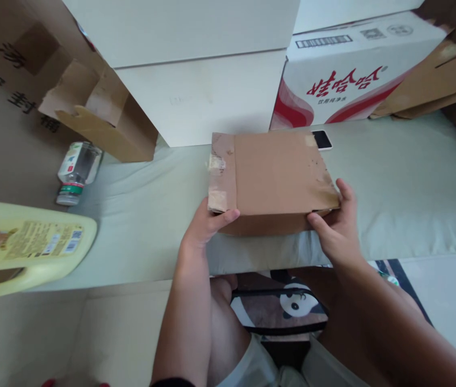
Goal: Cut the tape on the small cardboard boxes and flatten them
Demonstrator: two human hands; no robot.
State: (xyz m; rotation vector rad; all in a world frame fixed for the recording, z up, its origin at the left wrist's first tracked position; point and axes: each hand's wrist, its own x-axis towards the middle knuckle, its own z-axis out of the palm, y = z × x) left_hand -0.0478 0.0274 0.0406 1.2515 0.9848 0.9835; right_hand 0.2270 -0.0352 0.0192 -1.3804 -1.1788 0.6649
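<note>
Cardboard box (276, 172): located along the front edge of the cloth-covered bench (147, 226); full contact with the cloth cannot be confirmed. Left hand (204, 226): pinching the box's near left corner, thumb on top, other fingers hidden. Right hand (339, 231): thumb and forefinger pinching the near right corner. Clear bottle (77, 171): lying toward the bench's left end. Phone (323, 140): just behind the box's far right corner.

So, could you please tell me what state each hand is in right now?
Left hand: holding the cardboard box at its near left corner.
Right hand: holding the same box at its near right corner.
</note>
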